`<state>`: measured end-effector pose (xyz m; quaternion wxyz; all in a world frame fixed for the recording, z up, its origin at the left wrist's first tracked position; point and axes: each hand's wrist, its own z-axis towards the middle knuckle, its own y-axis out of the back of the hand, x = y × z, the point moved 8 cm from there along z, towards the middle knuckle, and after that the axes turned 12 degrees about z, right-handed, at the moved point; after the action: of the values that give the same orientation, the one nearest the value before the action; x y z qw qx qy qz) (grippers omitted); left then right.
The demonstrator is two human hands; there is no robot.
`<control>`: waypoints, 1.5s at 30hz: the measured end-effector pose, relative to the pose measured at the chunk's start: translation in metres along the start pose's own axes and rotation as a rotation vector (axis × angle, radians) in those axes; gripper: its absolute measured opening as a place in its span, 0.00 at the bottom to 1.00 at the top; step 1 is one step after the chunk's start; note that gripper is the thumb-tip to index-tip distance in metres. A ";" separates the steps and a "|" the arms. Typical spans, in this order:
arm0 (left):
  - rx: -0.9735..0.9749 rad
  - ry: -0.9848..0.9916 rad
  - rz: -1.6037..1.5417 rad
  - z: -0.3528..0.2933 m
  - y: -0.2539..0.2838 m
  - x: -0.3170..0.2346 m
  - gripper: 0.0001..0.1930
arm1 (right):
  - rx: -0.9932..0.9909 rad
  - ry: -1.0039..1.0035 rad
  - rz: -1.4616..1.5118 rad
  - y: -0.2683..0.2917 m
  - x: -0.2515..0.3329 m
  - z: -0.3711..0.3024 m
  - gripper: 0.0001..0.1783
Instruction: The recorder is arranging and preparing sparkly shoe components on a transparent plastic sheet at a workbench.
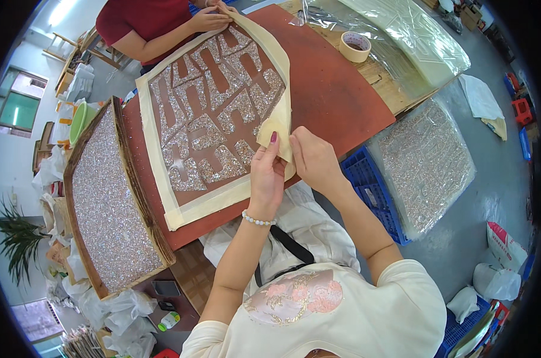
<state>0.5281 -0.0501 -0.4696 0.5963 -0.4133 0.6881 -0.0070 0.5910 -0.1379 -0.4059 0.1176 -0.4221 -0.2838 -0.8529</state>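
Note:
A large sheet with glittering rhinestone patches (209, 132) lies on a reddish-brown tabletop, framed by cream masking tape (193, 207). At its right edge, my left hand (268, 173) pinches a folded-over flap of the tape (274, 128), thumb on top. Close beside it, my right hand (314, 156) has its fingers curled in at the same tape border; what it pinches is mostly hidden. Across the table, a co-worker's hands (213, 18) hold the sheet's far corner.
A wooden-framed tray of loose rhinestones (112, 197) stands at the left. A masking tape roll (355, 46) sits beside clear plastic sheets (410, 42) at the far right. A blue crate (375, 194) bears a plastic-wrapped rhinestone sheet (425, 164). A green-capped bottle (169, 321) is low at the left.

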 end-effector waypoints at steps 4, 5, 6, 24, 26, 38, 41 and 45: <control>-0.065 -0.050 0.062 -0.003 0.010 -0.009 0.16 | -0.046 -0.176 0.123 0.000 -0.017 -0.013 0.11; -0.067 -0.055 0.060 -0.002 0.016 -0.015 0.16 | -0.042 -0.171 0.125 0.000 -0.017 -0.014 0.11; -0.125 -0.073 -0.014 0.002 0.029 -0.022 0.17 | -0.092 -0.260 0.101 0.005 -0.027 -0.016 0.12; 0.321 -0.168 0.776 -0.009 -0.008 -0.040 0.11 | 0.030 -0.350 0.222 -0.004 -0.095 0.065 0.18; 0.634 -0.173 0.718 -0.010 -0.028 -0.048 0.14 | 0.054 -0.457 0.023 -0.014 -0.092 0.062 0.14; 0.018 -0.416 2.011 0.075 -0.082 -0.118 0.21 | -0.030 -0.009 -0.301 -0.038 -0.056 0.056 0.09; 0.111 -0.145 1.832 0.083 -0.046 -0.131 0.18 | -0.085 -0.324 -0.188 -0.019 -0.034 0.061 0.14; 0.080 -0.026 1.076 0.084 0.062 -0.136 0.12 | -0.053 -0.492 -0.024 -0.018 -0.083 0.058 0.16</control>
<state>0.5557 0.1096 -0.4143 0.5394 0.0208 0.7944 0.2785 0.6724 -0.0922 -0.4503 0.0239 -0.6167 -0.2866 -0.7328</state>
